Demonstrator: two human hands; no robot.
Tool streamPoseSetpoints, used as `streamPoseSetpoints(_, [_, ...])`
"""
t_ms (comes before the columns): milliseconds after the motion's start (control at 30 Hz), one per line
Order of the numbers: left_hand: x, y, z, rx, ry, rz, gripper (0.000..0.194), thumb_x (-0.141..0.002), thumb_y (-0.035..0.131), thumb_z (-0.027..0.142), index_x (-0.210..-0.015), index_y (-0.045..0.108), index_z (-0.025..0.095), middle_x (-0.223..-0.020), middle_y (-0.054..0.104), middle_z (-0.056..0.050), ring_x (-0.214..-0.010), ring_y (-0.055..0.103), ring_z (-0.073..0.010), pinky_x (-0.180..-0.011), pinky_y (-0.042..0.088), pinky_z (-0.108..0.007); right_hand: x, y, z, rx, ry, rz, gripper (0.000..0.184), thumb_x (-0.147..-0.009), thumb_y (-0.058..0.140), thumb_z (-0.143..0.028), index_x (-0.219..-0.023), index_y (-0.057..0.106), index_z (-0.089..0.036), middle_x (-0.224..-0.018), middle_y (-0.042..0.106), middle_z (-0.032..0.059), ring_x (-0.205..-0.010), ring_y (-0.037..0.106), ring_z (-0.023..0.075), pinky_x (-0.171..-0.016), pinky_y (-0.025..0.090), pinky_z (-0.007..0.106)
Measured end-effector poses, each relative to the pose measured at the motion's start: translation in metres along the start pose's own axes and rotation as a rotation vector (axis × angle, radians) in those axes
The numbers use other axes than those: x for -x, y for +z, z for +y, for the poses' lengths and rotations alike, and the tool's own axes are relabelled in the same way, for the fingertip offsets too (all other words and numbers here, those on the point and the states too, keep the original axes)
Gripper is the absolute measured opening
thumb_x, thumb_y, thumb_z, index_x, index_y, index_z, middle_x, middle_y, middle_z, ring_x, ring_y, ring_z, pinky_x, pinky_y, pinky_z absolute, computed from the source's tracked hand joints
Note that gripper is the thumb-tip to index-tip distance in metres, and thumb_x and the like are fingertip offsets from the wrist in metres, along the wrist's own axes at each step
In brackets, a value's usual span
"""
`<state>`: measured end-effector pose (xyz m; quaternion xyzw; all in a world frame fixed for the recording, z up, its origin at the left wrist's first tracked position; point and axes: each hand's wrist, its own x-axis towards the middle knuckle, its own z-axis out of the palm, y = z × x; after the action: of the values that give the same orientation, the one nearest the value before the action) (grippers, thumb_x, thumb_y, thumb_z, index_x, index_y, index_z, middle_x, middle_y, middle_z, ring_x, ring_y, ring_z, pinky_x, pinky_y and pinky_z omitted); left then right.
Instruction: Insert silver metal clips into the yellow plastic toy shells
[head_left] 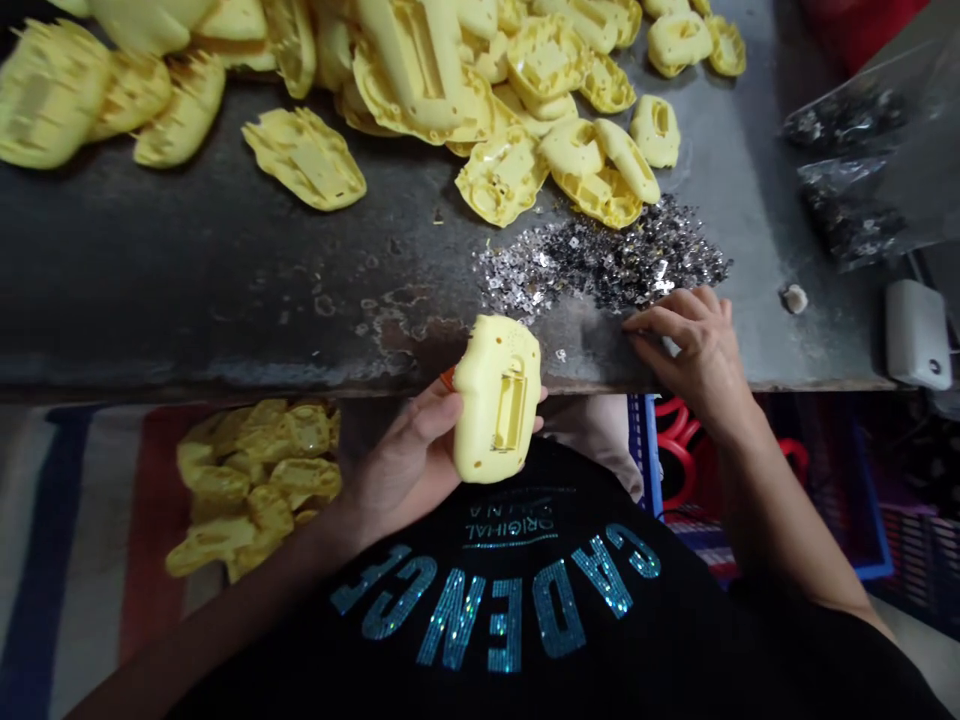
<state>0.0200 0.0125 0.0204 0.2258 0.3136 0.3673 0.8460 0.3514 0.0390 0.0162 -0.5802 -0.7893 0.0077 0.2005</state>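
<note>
My left hand (420,440) is closed around a yellow plastic shell (480,420) with a rectangular battery slot, held in front of the table's near edge. Part of an orange band shows on one finger. At the near side of a heap of small shiny metal pieces (622,255), my right hand (694,345) rests on the table with thumb and fingers pinched together. Whatever lies between those fingertips is too small to make out. One loose metal piece (561,355) lies on the table between my two hands.
Many yellow plastic shells (412,80) are piled along the far side of the grey table (187,300). More shells (262,470) lie below at left. Plastic bags of dark metal pieces (855,190) and a white box (916,330) are at right. A blue crate (877,520) holds red items.
</note>
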Motion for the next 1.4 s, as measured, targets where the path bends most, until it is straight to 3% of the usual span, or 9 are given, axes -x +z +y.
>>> streamPoseSetpoints(133, [0.003,-0.002,-0.004,0.013,0.032,0.001,0.063,-0.088,0.102,0.060,-0.136,0.089,0.021,-0.132,0.092,-0.012,-0.109,0.090,-0.0330,-0.081,0.075,-0.035,0.004,0.002,-0.018,-0.093,-0.123,-0.066,0.023,-0.115,0.067,-0.024,-0.110,0.088,-0.032,-0.104,0.082,0.0054,-0.104,0.064,0.0278,-0.091,0.042,0.046])
streamPoseSetpoints(300, [0.010,-0.006,-0.004,0.031,-0.040,0.025,0.076,-0.092,0.100,0.055,-0.156,0.078,0.021,-0.136,0.091,-0.015,-0.112,0.090,-0.0346,-0.077,0.074,-0.035,0.017,0.006,-0.020,-0.073,0.002,0.012,0.022,-0.112,0.075,-0.031,-0.130,0.086,-0.033,-0.121,0.085,0.0074,-0.113,0.069,0.0316,-0.096,0.047,0.049])
streamPoseSetpoints(467, [0.009,-0.011,-0.008,0.057,-0.025,-0.050,0.067,-0.096,0.094,0.059,-0.148,0.080,0.020,-0.137,0.090,-0.019,-0.110,0.091,-0.0374,-0.073,0.075,-0.036,0.018,0.011,-0.025,-0.030,0.006,0.052,0.011,-0.110,0.077,-0.035,-0.108,0.088,-0.031,-0.105,0.083,0.0059,-0.106,0.069,0.0329,-0.091,0.044,0.048])
streamPoseSetpoints(667, [0.009,-0.006,-0.014,0.108,-0.136,-0.177,0.070,-0.100,0.088,0.067,-0.150,0.077,0.020,-0.131,0.091,-0.018,-0.106,0.091,-0.0385,-0.067,0.074,-0.036,0.009,-0.021,-0.064,-0.324,-0.156,0.008,0.010,-0.110,0.079,-0.022,-0.114,0.081,-0.031,-0.100,0.085,0.0004,-0.090,0.076,0.0242,-0.086,0.048,0.043])
streamPoseSetpoints(733, [0.010,-0.001,-0.016,0.122,-0.142,-0.186,0.067,-0.100,0.087,0.069,-0.146,0.079,0.022,-0.126,0.092,-0.013,-0.108,0.091,-0.0363,-0.070,0.072,-0.034,0.005,-0.033,-0.077,-0.380,-0.226,-0.024,0.014,-0.109,0.080,-0.018,-0.115,0.080,-0.031,-0.100,0.086,-0.0003,-0.089,0.078,0.0235,-0.084,0.049,0.043])
streamPoseSetpoints(867, [0.014,0.009,-0.021,0.202,-0.103,-0.091,0.061,-0.096,0.093,0.063,-0.140,0.083,0.022,-0.131,0.091,-0.008,-0.116,0.089,-0.0302,-0.085,0.072,-0.030,-0.002,-0.044,-0.092,-0.345,-0.320,-0.051,0.014,-0.111,0.080,-0.021,-0.118,0.080,-0.032,-0.105,0.088,0.0021,-0.090,0.079,0.0259,-0.086,0.053,0.046])
streamPoseSetpoints(1067, [0.015,0.012,-0.025,0.224,-0.103,-0.110,0.072,-0.095,0.093,0.063,-0.152,0.077,0.023,-0.146,0.086,-0.013,-0.140,0.081,-0.0416,-0.099,0.073,-0.043,-0.010,-0.049,-0.097,-0.184,-0.441,-0.095,0.016,-0.114,0.074,-0.022,-0.125,0.079,-0.033,-0.107,0.088,0.0037,-0.092,0.077,0.0263,-0.084,0.055,0.046])
streamPoseSetpoints(1233, [0.015,0.009,-0.025,0.186,-0.113,-0.125,0.065,-0.096,0.093,0.066,-0.145,0.082,0.024,-0.141,0.088,-0.013,-0.126,0.086,-0.0376,-0.078,0.071,-0.035,-0.012,-0.051,-0.100,-0.079,-0.492,-0.133,0.013,-0.117,0.071,-0.025,-0.123,0.081,-0.031,-0.107,0.088,0.0048,-0.092,0.075,0.0267,-0.081,0.053,0.047])
streamPoseSetpoints(1400, [0.015,0.004,-0.024,0.187,-0.112,-0.161,0.074,-0.102,0.087,0.067,-0.159,0.074,0.022,-0.146,0.086,-0.016,-0.126,0.086,-0.0384,-0.080,0.070,-0.038,-0.010,-0.051,-0.102,-0.113,-0.478,-0.112,0.026,-0.115,0.073,-0.022,-0.136,0.079,-0.036,-0.115,0.090,0.0037,-0.095,0.076,0.0277,-0.083,0.053,0.048])
